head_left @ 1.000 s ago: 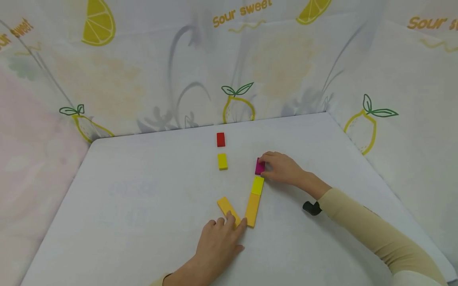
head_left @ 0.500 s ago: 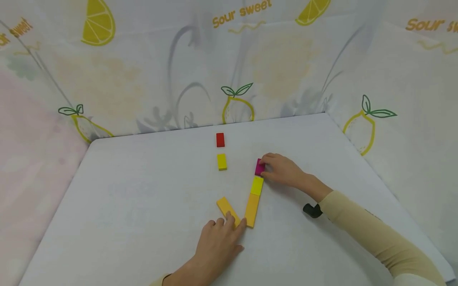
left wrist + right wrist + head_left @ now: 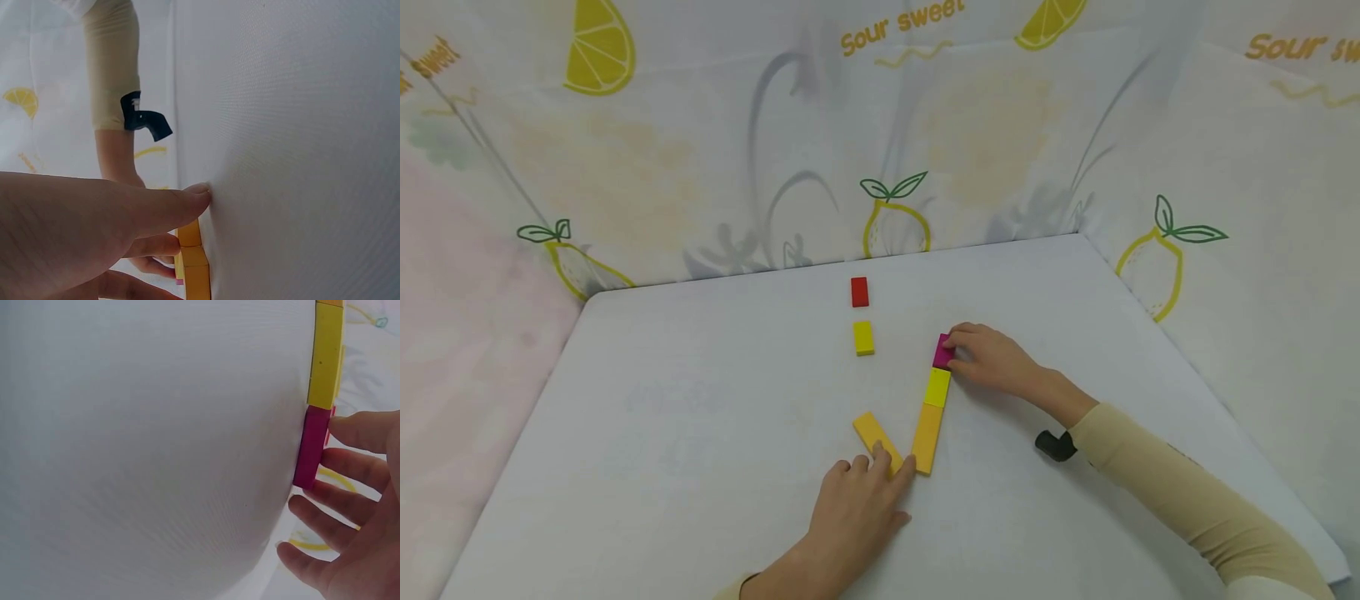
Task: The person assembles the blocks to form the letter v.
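Note:
My right hand (image 3: 996,358) has its thumb and fingertips on the magenta block (image 3: 942,351); in the right wrist view the magenta block (image 3: 312,447) meets the end of a yellow block (image 3: 325,356). That yellow block (image 3: 937,387) lies end to end with a long orange block (image 3: 928,439), forming a slightly slanted row. My left hand (image 3: 853,517) rests with extended fingers on a second orange block (image 3: 872,432), which slants toward the row's near end. One of its fingertips touches the row's orange block. In the left wrist view, the left thumb (image 3: 169,206) is extended near the tabletop.
Another yellow block (image 3: 864,338) lies left of the magenta one, with a red block (image 3: 860,292) behind it. A black wrist attachment (image 3: 1056,445) juts from the right sleeve. Lemon-printed cloth (image 3: 715,150) stands behind the white table (image 3: 662,467).
The magenta block has moved slightly nearer under my right hand and now meets the yellow block. My left hand keeps its place. The head view has shifted slightly.

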Demonstrator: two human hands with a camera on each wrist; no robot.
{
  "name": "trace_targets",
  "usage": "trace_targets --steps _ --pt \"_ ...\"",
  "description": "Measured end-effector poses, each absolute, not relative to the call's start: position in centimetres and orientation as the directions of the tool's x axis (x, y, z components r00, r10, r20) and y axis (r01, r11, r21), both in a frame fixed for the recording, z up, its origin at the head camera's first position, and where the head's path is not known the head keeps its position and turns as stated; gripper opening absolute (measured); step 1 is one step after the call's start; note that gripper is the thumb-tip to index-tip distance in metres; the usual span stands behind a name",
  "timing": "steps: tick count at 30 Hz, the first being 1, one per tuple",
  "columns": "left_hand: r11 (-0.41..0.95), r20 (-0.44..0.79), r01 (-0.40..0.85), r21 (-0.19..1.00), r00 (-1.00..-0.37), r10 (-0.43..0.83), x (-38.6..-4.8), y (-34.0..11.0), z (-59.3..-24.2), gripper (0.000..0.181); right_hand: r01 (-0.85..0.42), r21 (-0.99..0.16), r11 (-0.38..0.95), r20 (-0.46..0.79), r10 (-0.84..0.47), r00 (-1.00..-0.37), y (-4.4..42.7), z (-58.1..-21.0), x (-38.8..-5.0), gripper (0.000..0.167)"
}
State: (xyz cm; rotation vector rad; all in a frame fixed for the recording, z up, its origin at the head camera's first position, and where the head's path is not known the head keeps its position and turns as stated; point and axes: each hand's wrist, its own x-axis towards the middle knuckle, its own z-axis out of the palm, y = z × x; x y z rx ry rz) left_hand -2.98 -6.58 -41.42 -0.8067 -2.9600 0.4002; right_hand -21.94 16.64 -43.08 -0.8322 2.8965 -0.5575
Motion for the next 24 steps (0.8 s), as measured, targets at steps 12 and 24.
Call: trace_targets --steps 12,24 --pt "0.832 -0.005 0.487 -0.266 -0.863 0.504 -2.90 -6.62 -41.57 0.062 -0.500 -0.389 0.774 0.036 -0.529 -0.848 16.66 -43.10 -21.53 0.032" --pt "0.830 -0.002 0.493 -0.261 -0.860 0.510 -3.00 -6.71 -41.78 0.063 -0.509 -0.389 0.768 0.050 -0.534 -0.844 16.73 -43.46 -21.43 0.032"
